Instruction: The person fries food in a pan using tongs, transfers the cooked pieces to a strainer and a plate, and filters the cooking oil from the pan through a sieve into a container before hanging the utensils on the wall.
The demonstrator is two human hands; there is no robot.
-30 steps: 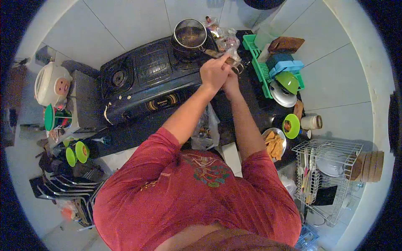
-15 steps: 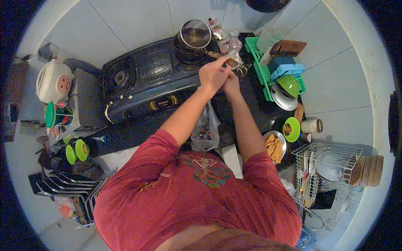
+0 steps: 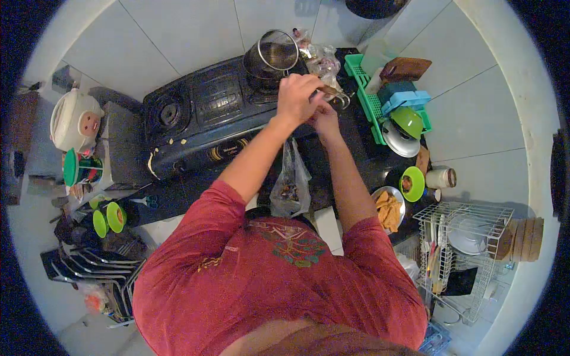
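Observation:
My left hand (image 3: 297,98) is over the front of the stove, its fingers curled close to the brown handle (image 3: 326,89) of a dark, metal-rimmed saucepan (image 3: 261,62). Just right of it and lower, my right hand (image 3: 325,120) has its fingers bent together, almost meeting the left fingertips. What either hand holds is hidden by the fingers. The saucepan stands on the right burner of the black gas stove (image 3: 217,104). A curved metal piece (image 3: 342,99) shows just beyond my hands.
Behind my hands lie plastic bags (image 3: 323,62). To the right are a green dish rack (image 3: 373,107), a plate of fried food (image 3: 389,210), a green bowl (image 3: 412,183) and a wire rack (image 3: 466,210). A clear plastic bag (image 3: 291,187) hangs at the counter's front. A rice cooker (image 3: 77,121) stands left.
My left hand has shifted slightly left and up, covering more of the saucepan handle. The right hand has moved slightly down and left. The view has shifted a little.

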